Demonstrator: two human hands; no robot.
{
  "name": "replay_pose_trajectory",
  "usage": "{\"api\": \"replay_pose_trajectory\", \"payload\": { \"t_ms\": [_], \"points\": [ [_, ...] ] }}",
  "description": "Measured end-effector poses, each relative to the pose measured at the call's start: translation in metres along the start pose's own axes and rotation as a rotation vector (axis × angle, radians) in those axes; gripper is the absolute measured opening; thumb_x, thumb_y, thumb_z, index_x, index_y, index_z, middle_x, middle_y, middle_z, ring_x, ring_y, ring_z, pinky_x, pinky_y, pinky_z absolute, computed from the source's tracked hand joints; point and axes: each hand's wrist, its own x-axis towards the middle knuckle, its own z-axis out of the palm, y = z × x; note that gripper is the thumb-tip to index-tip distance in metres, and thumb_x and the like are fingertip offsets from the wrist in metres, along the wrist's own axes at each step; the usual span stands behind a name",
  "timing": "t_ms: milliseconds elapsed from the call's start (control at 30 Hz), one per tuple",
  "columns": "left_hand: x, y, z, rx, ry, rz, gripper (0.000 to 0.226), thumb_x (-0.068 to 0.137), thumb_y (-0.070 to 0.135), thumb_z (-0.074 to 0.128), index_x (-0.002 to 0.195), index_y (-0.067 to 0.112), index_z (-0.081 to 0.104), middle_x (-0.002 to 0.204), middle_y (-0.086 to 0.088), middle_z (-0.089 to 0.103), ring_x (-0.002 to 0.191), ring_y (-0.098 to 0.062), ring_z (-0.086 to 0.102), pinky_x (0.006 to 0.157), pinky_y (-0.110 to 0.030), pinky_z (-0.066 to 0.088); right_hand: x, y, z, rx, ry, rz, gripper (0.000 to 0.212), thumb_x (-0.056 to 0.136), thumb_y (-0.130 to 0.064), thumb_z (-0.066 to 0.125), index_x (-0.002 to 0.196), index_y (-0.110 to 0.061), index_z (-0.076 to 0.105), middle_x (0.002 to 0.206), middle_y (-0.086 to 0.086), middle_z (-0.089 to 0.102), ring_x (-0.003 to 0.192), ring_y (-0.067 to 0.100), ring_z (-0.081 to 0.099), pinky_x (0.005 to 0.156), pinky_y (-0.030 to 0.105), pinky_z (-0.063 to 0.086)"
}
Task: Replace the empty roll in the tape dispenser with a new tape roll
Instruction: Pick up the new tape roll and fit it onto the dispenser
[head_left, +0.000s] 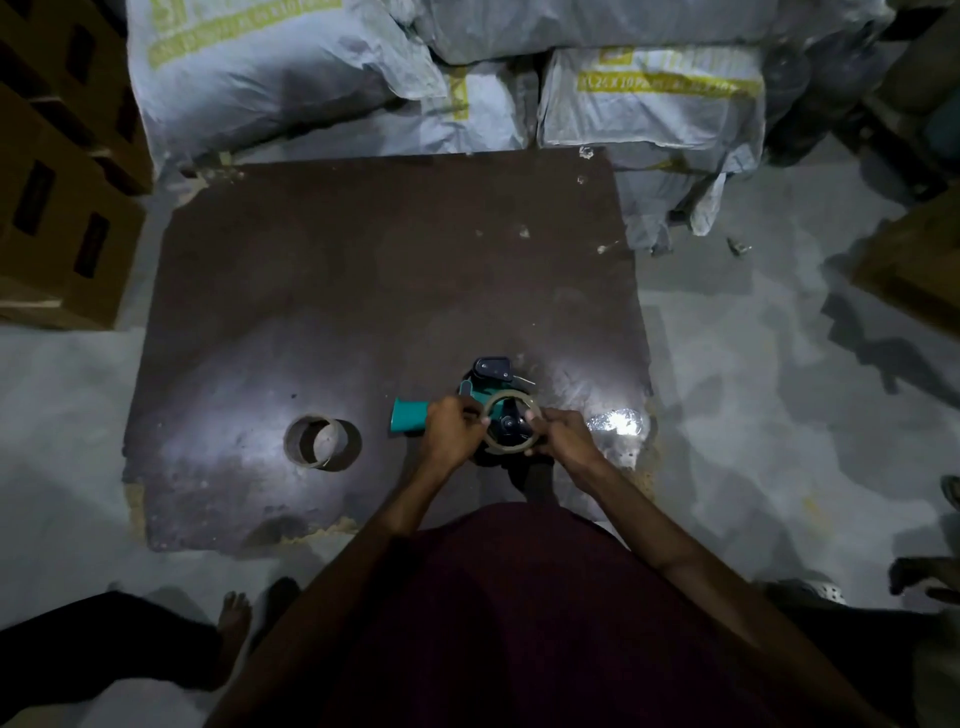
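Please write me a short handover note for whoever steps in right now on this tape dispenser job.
Left hand: grips the left edge of the thin ring, fingers closed on it.
Right hand: grips the ring's right edge.
Ring: a thin, near-empty roll, held over the black hub of the teal tape dispenser, which lies on the brown board. Whether it is seated on the hub or lifted free cannot be told.
Other roll: stands apart on the board, to the left, untouched.
Done: nothing clearly finished.
Left: probably clear the thin ring, fit the other roll, thread the tape.
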Motion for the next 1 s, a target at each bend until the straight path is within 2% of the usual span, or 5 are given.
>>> {"api": "replay_pose_trajectory", "payload": {
  "t_ms": [267,467,700,800,1000],
  "points": [
    [-0.001,0.002,0.002,-0.063,-0.019,-0.012,0.022,0.088,0.014,0.073,0.108,0.006,0.076,0.096,-0.009,0.078,0.086,-0.019,0.073,0.083,-0.038,0.062,0.003,0.005,-0.006,0.079,-0.004,0.041,0.039,0.103,-0.030,0.053,0.113,0.004,0.069,0.104,0.020,0.075,0.092,0.036,0.073,0.081,0.049,0.060],
    [0.006,0.006,0.000,-0.081,-0.033,-0.048,0.026,0.085,0.014,0.077,0.109,0.005,0.077,0.101,-0.010,0.079,0.089,-0.018,0.073,0.088,-0.036,0.060,0.009,-0.002,-0.007,0.154,0.014,0.109,0.026,0.101,-0.021,0.058,0.092,-0.001,0.071,0.094,0.021,0.072,0.082,0.033,0.069,0.072,0.045,0.060],
    [0.017,0.015,-0.006,0.064,-0.082,-0.034,0.028,0.081,0.015,0.082,0.108,0.008,0.078,0.106,-0.007,0.078,0.093,-0.016,0.072,0.087,-0.028,0.056,0.008,-0.003,-0.009,0.175,0.012,0.142,0.030,0.099,-0.019,0.062,0.122,-0.001,0.068,0.114,0.024,0.071,0.090,0.034,0.070,0.065,0.035,0.062],
    [0.020,0.012,-0.006,0.105,-0.094,0.001,0.026,0.081,0.017,0.082,0.106,0.010,0.079,0.104,-0.007,0.079,0.092,-0.017,0.072,0.092,-0.034,0.057,0.007,-0.003,-0.008,0.177,0.022,0.150,0.027,0.097,-0.018,0.064,0.121,-0.006,0.070,0.114,0.020,0.072,0.092,0.032,0.072,0.065,0.035,0.063],
    [0.027,0.012,-0.005,0.268,-0.093,0.098,0.022,0.080,0.021,0.081,0.099,0.011,0.081,0.096,-0.009,0.079,0.098,-0.028,0.065,0.100,-0.042,0.046,0.009,0.000,-0.005,0.172,0.086,0.146,0.029,0.094,-0.015,0.069,0.121,-0.009,0.071,0.115,0.017,0.071,0.088,0.031,0.074,0.061,0.036,0.064]
  ]
}}
